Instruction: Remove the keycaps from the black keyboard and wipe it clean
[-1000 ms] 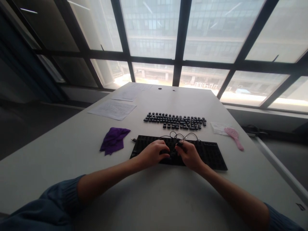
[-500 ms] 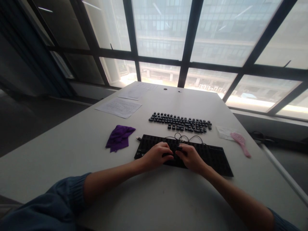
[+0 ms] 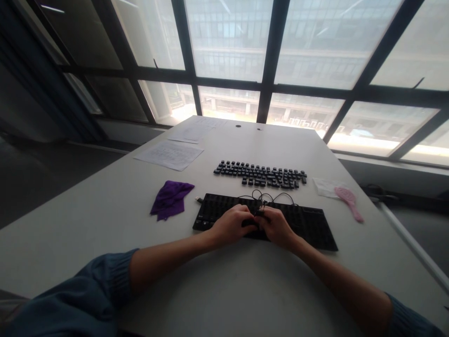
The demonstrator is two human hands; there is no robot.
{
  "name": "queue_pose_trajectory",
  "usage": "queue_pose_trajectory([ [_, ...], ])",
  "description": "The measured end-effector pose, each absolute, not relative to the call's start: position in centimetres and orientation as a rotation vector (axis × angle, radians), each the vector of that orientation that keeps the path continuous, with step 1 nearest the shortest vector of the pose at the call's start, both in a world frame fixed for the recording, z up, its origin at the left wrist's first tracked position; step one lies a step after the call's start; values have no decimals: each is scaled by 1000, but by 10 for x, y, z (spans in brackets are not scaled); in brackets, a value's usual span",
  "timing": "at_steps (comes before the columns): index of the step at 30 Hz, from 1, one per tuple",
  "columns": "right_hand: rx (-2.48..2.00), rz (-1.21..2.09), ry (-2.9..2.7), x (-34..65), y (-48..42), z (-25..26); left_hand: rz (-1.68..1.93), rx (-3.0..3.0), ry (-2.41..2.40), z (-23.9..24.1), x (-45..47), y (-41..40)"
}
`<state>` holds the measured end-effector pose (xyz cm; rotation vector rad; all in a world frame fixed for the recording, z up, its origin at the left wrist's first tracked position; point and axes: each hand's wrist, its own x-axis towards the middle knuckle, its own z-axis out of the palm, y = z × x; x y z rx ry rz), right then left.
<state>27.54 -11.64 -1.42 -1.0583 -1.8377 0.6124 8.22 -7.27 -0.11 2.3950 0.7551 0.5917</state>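
Note:
A black keyboard base (image 3: 308, 227) with its caps off lies on the white table (image 3: 245, 290). Both my hands rest on its middle, close together. My left hand (image 3: 231, 225) has its fingers curled down onto the base. My right hand (image 3: 277, 226) is closed in a pinch on a small dark piece, probably a keycap, too small to be sure. The keyboard's thin cable (image 3: 268, 196) loops just behind my hands. Rows of loose black keycaps (image 3: 261, 174) lie laid out farther back.
A crumpled purple cloth (image 3: 170, 198) lies left of the keyboard. A pink brush (image 3: 348, 200) rests on a white wipe at the right. Printed sheets (image 3: 169, 154) sit at the far left of the table. Big windows stand behind the table's far edge.
My hands have drawn closer together over the middle of the keyboard base, the right one lowering its pinched piece. The view has shifted slightly.

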Motion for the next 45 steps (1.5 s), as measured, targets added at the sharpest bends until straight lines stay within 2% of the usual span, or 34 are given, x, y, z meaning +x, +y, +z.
queue_pose_trajectory([
  [11, -1150, 735, -1669, 275, -119, -12, 630, 2475, 796, 3, 82, -79],
  [21, -1131, 552, -1744, 272, -120, -12, 723, 2479, 757, -2, 81, -78],
  [32, -1231, 645, -1693, 271, -122, -13, 800, 2307, 816, -5, 79, -78],
  [45, -1213, 744, -1542, 275, -116, -20, 814, 2426, 712, -6, 79, -78],
])
